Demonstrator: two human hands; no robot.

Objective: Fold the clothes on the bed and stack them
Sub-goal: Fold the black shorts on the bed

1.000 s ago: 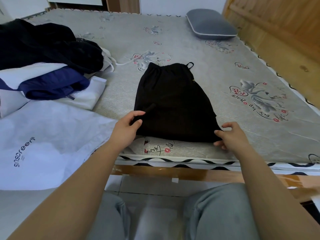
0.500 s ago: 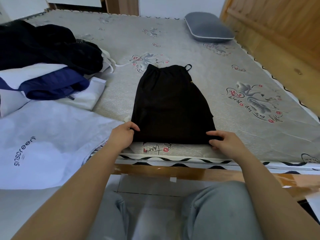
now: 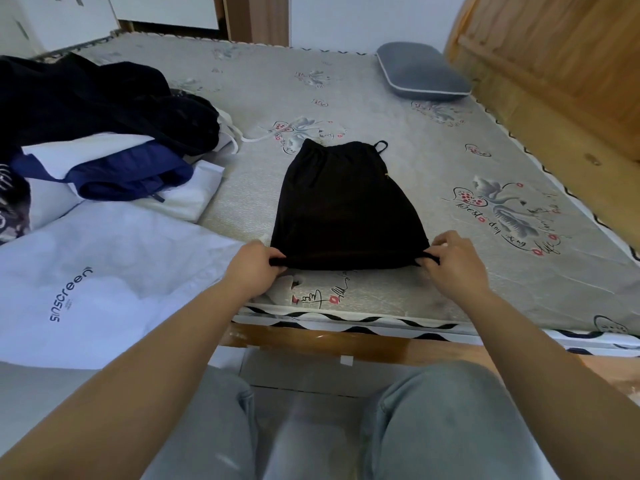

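Note:
A black garment [image 3: 346, 209] lies flat on the grey patterned mattress [image 3: 450, 161], near its front edge, with thin straps showing at its far end. My left hand [image 3: 256, 268] pinches the garment's near left corner. My right hand [image 3: 450, 265] pinches the near right corner, with a thin black strap between its fingers. Both corners are lifted slightly off the mattress. A heap of unfolded clothes [image 3: 104, 119], black, navy and white, lies at the left of the bed.
A white sheet-like item printed "sinscreen" [image 3: 97, 278] covers the near left of the bed. A grey pillow [image 3: 422, 72] lies at the far right by the wooden headboard [image 3: 554, 74]. My knees in grey trousers are below the bed's edge.
Both hands slid from the garment's near edge out to its two near corners and now pinch them. The garment's near edge is drawn straighter.

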